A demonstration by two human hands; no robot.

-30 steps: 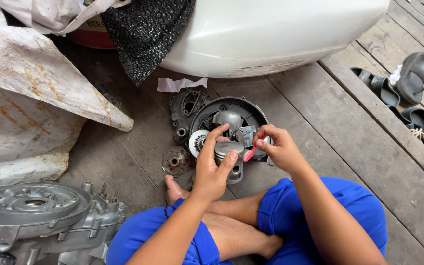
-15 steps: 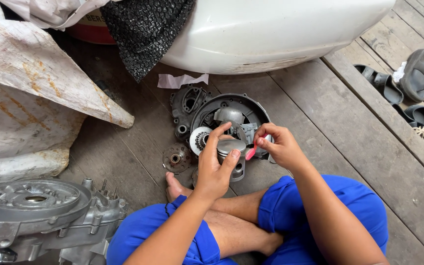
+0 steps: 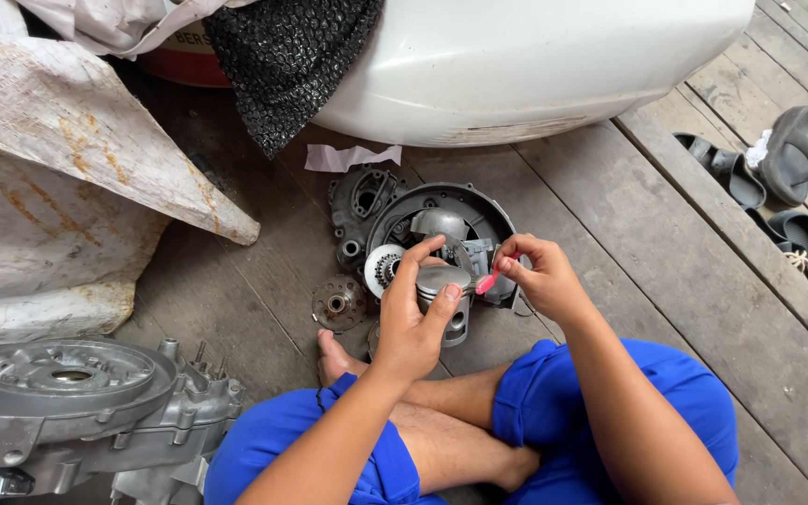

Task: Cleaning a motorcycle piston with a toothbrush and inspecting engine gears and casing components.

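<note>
Single head-worn view, looking steeply down from above a person seated cross-legged on a plank floor [image 3: 666,243], close enough that the forearms and blue-clad knees fill the lower edge of the frame. The camera faces forward over the lap: the left hand [image 3: 413,323] and right hand [image 3: 540,276] lie near centre, a white curved body panel [image 3: 535,56] spans the far edge, an engine casing [image 3: 77,411] occupies the near left corner, and sandals [image 3: 778,164] the far right. No second view overlaps this one.
</note>
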